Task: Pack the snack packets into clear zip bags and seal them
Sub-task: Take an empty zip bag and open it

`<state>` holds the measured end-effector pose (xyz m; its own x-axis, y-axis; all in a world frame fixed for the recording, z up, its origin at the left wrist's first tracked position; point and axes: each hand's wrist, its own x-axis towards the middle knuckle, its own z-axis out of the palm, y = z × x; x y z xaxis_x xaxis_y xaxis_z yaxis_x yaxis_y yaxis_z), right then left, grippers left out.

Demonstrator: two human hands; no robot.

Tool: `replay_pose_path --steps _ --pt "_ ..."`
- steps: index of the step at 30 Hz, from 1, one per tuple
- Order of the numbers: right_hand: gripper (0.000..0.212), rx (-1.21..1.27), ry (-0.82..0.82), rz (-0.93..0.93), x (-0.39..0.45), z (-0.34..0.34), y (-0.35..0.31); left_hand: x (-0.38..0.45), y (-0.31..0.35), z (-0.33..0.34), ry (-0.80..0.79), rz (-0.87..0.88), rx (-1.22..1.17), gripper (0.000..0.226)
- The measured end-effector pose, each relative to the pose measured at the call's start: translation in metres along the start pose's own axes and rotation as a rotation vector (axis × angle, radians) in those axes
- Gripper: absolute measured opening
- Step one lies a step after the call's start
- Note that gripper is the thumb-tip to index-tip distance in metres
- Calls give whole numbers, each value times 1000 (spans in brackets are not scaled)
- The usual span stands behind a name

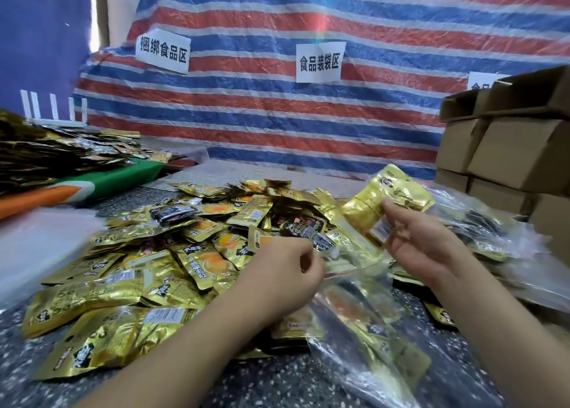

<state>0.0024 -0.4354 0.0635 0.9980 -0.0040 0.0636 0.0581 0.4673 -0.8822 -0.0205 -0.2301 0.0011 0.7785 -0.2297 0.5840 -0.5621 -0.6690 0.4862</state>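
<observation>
While left grip [290,264] pinches zip bag [348,253] | right grip [413,238] clasps gold packets [391,197].

The packets [148,272] are shiny gold with black logos and orange pictures; a few are black. The tarp [277,114] behind is striped red, blue and white, the boxes [505,148] plain brown, the table [277,383] speckled grey.

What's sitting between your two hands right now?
In the head view, a clear zip bag's mouth spans from left hand to right hand, over loose gold packets.
</observation>
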Motion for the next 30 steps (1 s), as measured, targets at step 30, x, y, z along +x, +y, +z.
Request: replay_pose_path --steps 30 --pt "37 -840 -378 -279 -19 -31 -2 6 14 -15 -20 -217 -483 14"
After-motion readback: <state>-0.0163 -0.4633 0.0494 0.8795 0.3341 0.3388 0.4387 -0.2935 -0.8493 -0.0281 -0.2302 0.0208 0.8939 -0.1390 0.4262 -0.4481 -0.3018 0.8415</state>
